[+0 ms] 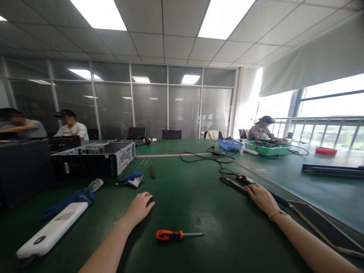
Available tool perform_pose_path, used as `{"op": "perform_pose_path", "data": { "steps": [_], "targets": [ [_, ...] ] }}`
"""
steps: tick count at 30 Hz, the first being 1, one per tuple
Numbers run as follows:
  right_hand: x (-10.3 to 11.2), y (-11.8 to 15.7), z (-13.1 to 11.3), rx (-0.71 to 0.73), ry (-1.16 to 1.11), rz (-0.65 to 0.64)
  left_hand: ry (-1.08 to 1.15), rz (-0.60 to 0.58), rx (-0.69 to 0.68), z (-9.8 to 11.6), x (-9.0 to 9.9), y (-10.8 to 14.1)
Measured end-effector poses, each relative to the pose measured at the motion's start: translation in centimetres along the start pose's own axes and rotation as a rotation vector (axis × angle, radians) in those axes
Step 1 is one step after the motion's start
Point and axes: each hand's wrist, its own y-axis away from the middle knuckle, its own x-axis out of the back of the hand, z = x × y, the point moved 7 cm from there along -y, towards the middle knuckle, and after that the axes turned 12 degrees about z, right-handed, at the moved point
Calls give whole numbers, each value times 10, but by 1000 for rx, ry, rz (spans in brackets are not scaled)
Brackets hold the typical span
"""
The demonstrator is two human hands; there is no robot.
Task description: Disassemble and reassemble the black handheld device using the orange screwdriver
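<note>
My left hand (140,207) rests on the green table with its fingers loosely spread and nothing in them. In front of me, between both hands, lies an orange and black screwdriver (169,235), its shaft pointing right. My right hand (262,198) lies over a long black handle (231,184), fingers closed on it; part of the handle is hidden beneath the hand. This handle runs on to a flat dark panel with a pale frame (315,218). By my right fingertips is a thin tool with red parts (241,177). Ahead of my left hand lies a crumpled blue-and-white glove (132,179).
On the left are a white power strip (57,227), another blue glove (69,201) and an open computer case (113,159). A small brown bar (152,171) lies ahead. Black cables (199,156), a blue basket (230,145) and green basket (267,149) stand farther back. Other people sit around.
</note>
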Motion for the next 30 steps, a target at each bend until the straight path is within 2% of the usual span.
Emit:
{"op": "perform_pose_path", "data": {
  "steps": [6, 13, 21, 27, 30],
  "targets": [
    [-8, 3, 2, -2, 38, -89, -18, -17, -12, -1, -3, 0],
    [-12, 5, 0, 51, -84, -121, -15, -5, -18, -2, -3, -1],
    [-1, 5, -11, 154, -177, -18, -31, -6, -31, -4, -6, -3],
    [0, 7, -17, 140, -162, -62, -29, -31, -13, 2, -1, -2],
    [-6, 8, -11, 59, -79, -103, -25, -37, -1, 2, 0, -2]
  ]
}}
